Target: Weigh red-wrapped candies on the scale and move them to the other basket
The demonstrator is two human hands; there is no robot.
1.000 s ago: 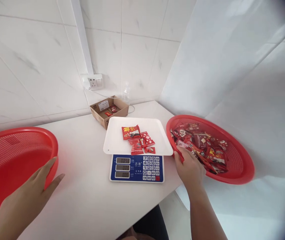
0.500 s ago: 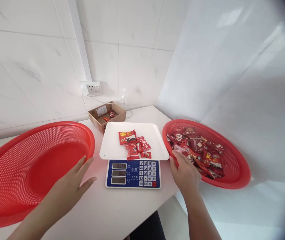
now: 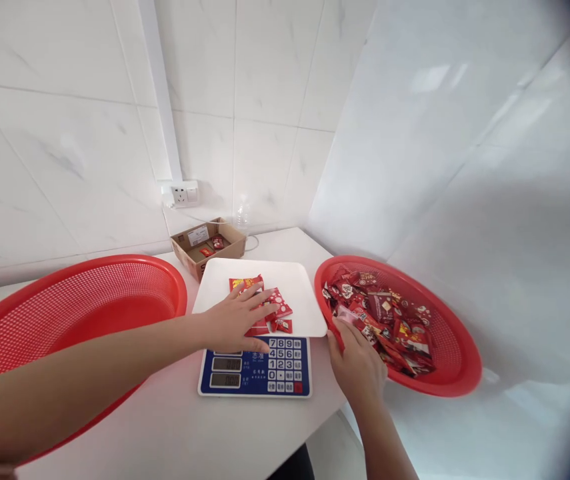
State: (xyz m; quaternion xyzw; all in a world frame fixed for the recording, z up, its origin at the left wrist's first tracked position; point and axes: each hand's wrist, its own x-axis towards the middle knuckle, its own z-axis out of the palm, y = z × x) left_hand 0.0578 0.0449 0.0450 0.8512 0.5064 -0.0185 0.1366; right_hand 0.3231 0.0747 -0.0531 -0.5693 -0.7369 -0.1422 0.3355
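My left hand (image 3: 232, 320) lies palm down with spread fingers over several red snack packets (image 3: 281, 303) on the white weighing tray (image 3: 302, 283). It covers part of them and the top of the scale's display. The blue digital scale (image 3: 257, 385) sits beneath the tray. At the right, my right hand (image 3: 357, 363) is closed round the near-left rim of a red plastic basket (image 3: 457, 373), thumb outside and fingers over the inner side. Many wrapped snacks (image 3: 382, 307) are heaped in that basket, which is tilted; some lie close to my right fingertips.
Another red basket (image 3: 177, 283) stands at the left, partly behind my left forearm. Behind the scale are a small cardboard box (image 3: 197, 267) with a few packets and a clear plastic bottle (image 3: 243, 213). A wall socket (image 3: 185, 193) is above the white table (image 3: 165, 427).
My left hand has moved right, from beside the left basket onto the packets on the tray. My right hand stays at the right basket's rim. The view has shifted slightly.
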